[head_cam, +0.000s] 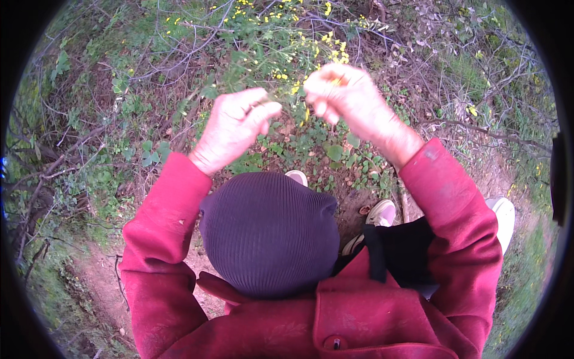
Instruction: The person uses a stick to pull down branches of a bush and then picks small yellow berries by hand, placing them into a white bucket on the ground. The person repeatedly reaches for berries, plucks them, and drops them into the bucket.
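My left hand is raised over the plants at the upper middle, thumb and fingers pinched on what looks like a thin green stem, blurred. To its right, my right hand has its fingers curled around something yellow, apparently flower heads. The hands are apart. Small yellow flowers on green stems stand just beyond them. A dark ribbed knit item, rounded and full-looking, lies in front of my red coat below the hands.
Dry branches tangle at the left, and a long brown twig crosses the right side. Broad green leaves grow low between the hands and the shoes. Light shoes stand on bare soil. A white object shows beside the right sleeve.
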A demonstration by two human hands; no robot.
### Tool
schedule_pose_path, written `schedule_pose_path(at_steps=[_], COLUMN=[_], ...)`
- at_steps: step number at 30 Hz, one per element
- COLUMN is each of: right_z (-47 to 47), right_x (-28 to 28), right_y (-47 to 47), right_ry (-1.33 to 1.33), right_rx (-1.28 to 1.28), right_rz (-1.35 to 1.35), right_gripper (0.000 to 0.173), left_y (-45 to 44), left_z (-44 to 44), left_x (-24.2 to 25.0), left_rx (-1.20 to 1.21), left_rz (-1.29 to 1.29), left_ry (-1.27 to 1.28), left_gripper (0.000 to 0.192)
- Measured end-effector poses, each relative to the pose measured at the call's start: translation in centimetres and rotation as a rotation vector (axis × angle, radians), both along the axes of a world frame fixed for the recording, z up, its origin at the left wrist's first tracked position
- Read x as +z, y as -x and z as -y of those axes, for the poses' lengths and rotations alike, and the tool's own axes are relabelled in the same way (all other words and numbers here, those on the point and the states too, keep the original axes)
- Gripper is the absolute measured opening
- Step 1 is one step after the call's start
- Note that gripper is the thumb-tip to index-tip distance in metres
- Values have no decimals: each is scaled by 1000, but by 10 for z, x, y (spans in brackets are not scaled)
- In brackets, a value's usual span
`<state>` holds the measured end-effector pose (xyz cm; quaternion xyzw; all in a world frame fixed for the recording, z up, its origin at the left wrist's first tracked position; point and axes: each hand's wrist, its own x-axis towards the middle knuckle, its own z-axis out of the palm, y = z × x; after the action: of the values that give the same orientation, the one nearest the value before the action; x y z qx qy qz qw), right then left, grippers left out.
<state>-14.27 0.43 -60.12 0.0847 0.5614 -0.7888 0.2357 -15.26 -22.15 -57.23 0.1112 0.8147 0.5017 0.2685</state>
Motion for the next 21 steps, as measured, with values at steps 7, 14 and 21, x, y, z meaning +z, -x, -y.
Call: schedule_pose_path(at_steps=[7, 14, 21], right_z=[-31, -22, -3], right_x=[-22, -87, -134], right_y=[11, 5, 4], right_ry=[433, 158, -25], right_rx=[73, 31, 155], right_rz=[109, 237, 406], right_gripper=[20, 25, 54], left_y=[26, 28, 19], left_z=[18, 17, 18], left_x=[21, 29, 44], left_rx=[180, 224, 204], left_rz=[34, 69, 98], left_ry=[-107, -182, -203], left_gripper=[20, 21, 21])
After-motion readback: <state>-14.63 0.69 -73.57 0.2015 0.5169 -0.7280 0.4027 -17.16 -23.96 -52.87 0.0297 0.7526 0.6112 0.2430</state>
